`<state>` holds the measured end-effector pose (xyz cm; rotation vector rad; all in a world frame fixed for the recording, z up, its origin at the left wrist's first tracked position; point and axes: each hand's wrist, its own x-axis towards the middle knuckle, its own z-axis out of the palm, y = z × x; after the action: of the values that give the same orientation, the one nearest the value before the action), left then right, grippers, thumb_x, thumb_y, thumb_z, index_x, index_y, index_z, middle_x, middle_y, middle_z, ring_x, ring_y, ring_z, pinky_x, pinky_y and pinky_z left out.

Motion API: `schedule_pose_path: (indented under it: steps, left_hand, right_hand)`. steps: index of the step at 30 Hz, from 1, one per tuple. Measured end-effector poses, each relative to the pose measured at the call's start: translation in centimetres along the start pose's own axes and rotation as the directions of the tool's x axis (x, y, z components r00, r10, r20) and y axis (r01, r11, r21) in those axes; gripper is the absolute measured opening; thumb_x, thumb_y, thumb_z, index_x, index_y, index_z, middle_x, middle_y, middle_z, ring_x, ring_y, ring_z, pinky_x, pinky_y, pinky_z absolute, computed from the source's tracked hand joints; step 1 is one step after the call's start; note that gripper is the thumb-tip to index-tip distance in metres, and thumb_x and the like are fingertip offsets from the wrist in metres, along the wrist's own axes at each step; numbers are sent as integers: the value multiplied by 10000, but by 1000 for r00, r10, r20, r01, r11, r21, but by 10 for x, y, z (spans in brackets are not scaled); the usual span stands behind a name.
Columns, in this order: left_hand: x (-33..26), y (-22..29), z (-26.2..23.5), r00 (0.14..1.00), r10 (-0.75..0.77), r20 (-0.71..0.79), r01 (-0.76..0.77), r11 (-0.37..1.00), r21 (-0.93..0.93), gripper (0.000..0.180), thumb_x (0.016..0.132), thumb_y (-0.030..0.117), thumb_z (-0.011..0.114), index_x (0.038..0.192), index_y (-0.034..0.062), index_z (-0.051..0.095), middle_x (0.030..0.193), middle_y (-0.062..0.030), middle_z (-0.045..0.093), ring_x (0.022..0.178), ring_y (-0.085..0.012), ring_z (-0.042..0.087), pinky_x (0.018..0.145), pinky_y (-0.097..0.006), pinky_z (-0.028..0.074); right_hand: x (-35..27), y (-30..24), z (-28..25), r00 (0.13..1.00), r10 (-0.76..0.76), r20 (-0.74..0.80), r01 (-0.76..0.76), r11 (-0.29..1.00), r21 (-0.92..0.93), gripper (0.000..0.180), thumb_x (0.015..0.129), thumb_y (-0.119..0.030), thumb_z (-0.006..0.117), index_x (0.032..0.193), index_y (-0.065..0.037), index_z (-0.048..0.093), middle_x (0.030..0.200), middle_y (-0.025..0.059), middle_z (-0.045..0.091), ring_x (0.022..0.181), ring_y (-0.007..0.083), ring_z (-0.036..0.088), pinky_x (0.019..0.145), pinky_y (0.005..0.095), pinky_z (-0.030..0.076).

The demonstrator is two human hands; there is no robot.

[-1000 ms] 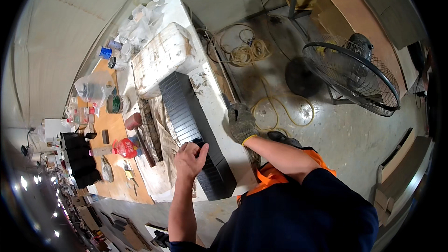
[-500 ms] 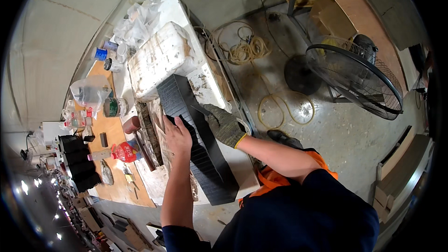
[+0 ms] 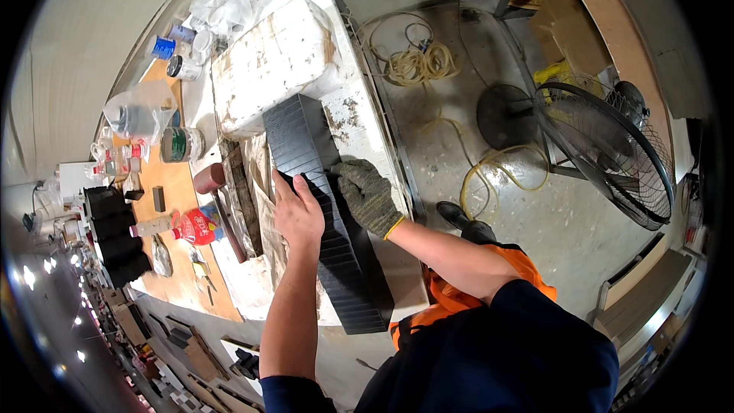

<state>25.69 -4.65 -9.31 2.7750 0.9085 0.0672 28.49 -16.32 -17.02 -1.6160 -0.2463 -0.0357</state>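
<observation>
A stained white worktable (image 3: 355,92) spreads beneath the fingers of a person's bare left hand (image 3: 298,214) and gloved right hand (image 3: 371,197). Well apart, to the right of the gloved fingers, stands a black caged fan (image 3: 608,145); to the left of the bare fingers runs a tan board (image 3: 180,283). Just past the fingertips of both hands lies a bulky white slab (image 3: 267,61), smeared brown.

Between the two sets of fingers rests a long black block (image 3: 340,245), its upper face ribbed crosswise, one end reaching beyond the fingertips, the other back toward the person's body. The step in hand appears to be steadying or positioning the block from its two long sides; the next move seems to call for even contact from both hands, lest any loose ribs slip out of line.

The left hand's fingers lie nearly straight along the block's left edge, thumb parted from them and over the ribbed face, with nothing clenched in them. The gloved fingers bend against the block's right side and seem to touch it; whether they grasp it, one cannot tell.

Left of the bare fingers lies a dark-red mallet (image 3: 209,178), and farther out a red-wrapped bottle (image 3: 197,227) on its side.
</observation>
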Motion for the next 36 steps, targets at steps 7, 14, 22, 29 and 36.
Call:
schedule_pose_path:
  steps: [7,14,22,29,36]
  left_hand:
    - [0,-5,7,995,50,-88,-54,998,-41,666,997,458,264,1408,-62,320,1200,-333,549,1031,-475,568,884,-482,446]
    - [-1,0,2,997,10,-71,-22,985,-172,573,1001,386,367,1402,-23,362,1131,-275,605,945,-433,607,818,-456,470]
    - [-1,9,-10,992,-114,52,124,949,-289,535,1013,334,403,1417,-14,358,1206,-295,575,1113,-380,575,940,-392,425]
    - [-1,9,-12,992,-123,42,128,980,-153,507,1019,318,354,1404,-11,370,1146,-322,583,1053,-453,576,899,-439,446]
    - [2,0,2,994,42,-104,-60,983,-175,531,1007,331,340,1394,-32,368,1069,-313,606,886,-468,596,766,-482,473]
  right_hand:
    - [12,-7,-12,992,-85,89,87,996,-9,281,829,-49,618,1106,-65,662,1005,147,654,934,318,628,812,371,515]
    - [21,0,-18,965,-126,228,130,992,2,334,800,-42,620,1126,-104,655,938,109,644,852,307,626,738,371,523]
    - [26,-9,-28,907,-368,204,386,921,-57,426,733,-14,602,1136,-145,647,961,74,631,868,281,621,736,382,516]
    - [17,-20,-45,785,-325,527,505,829,-240,536,668,-64,615,1189,-187,610,1045,58,622,998,275,603,777,412,522]
    - [41,-2,-30,876,-262,404,389,880,-273,530,693,-69,605,1217,-151,592,1088,92,628,1025,328,588,872,398,500]
